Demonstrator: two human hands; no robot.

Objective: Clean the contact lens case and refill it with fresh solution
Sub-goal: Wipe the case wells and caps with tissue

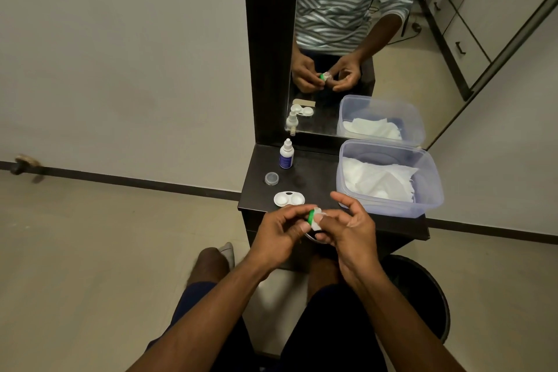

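Dark narrow dresser shelf [314,172] under wall mirror [347,39], beige tile floor, black round bin [422,296] at lower right. On shelf: white twin-well contact lens case [289,199], long axis left-right, wells up, uncapped; white solution bottle with blue label [286,155] upright behind it; small clear round cap [271,178]; clear plastic tub [428,190] of white tissues. Left hand [280,232] pinches green round lid [310,217], edge-on, just in front of case. Right hand [350,229] fingers press white tissue wad [317,220] against lid, other fingers spread.

A single head-worn camera looks forward and steeply down, close above the dark shelf [317,178] and mirror [362,39].
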